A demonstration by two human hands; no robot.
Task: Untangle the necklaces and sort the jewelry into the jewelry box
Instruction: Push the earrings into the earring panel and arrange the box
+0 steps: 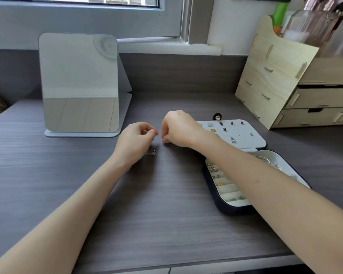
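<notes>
- at the centre of the frame, the left hand (136,141) has its fingers curled, thumb and forefinger tips pressed together; whether they pinch a chain is too fine to tell.
- just beside it, the right hand (179,128) curls downward, fingertips near the table (147,214); its hold cannot be told either.
- a small silver piece (151,153) lies just below the left hand.
- right of centre, the jewelry box (236,211) sits open, with earrings on its lid (251,142).
- a mirror (78,84) stands at upper left.
</notes>
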